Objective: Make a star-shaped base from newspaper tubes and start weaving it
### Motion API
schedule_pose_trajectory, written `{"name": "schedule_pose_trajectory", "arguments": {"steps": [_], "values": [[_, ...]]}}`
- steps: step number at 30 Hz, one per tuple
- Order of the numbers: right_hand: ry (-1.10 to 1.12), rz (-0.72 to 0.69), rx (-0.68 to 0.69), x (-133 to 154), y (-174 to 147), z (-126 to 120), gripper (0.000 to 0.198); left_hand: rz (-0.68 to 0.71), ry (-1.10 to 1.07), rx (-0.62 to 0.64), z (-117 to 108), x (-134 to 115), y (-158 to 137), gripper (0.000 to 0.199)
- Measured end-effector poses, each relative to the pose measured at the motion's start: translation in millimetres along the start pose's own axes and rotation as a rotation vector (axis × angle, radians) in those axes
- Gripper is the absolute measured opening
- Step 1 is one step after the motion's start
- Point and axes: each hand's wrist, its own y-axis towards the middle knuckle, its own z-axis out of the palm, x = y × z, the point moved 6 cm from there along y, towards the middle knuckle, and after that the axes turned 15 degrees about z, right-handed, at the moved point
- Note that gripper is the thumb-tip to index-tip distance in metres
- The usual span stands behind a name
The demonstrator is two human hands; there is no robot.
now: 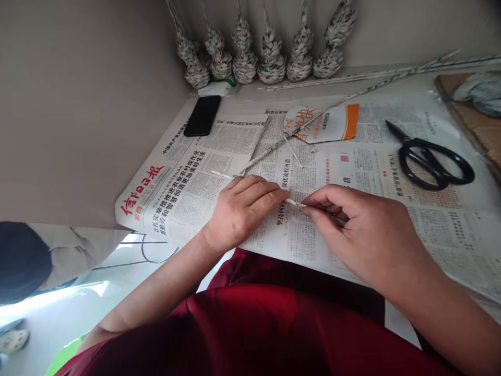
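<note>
A thin rolled newspaper stick [294, 202] runs between my two hands just above the newspaper [195, 209] on the table. My left hand [250, 206] lies over the stick with its fingers closed on it, and one end pokes out to the left. With thumb and forefinger my right hand [352, 224] pinches the other end. Beyond my left hand, a longer paper stick [336, 106] stretches toward the upper right, and a short loose piece [294, 152] lies beside it. Whatever is under my left palm is hidden.
Black-handled scissors [430, 162] lie to the right. A black phone [202, 116] and a cut piece of orange-and-white card [331, 125] rest further back. Several woven paper gourds [272, 57] line the wall. At far right is a brown board [462, 112] with a crumpled cloth-like item [481, 94].
</note>
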Motion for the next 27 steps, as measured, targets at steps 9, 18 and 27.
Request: {"name": "schedule_pose_trajectory", "arguments": {"steps": [9,18,27], "values": [[-0.047,-0.033,-0.012,-1.1,2.7,8.0,0.009,-0.018,-0.083,0.048,8.3,3.5,-0.6,0.023],[-0.09,-0.02,-0.016,-2.1,2.3,10.7,0.008,-0.012,-0.099,0.042,11.6,3.4,-0.7,0.019],[-0.067,-0.01,0.019,-1.8,3.9,14.3,0.008,-0.012,-0.077,0.036,14.3,4.0,-2.3,0.015]]}}
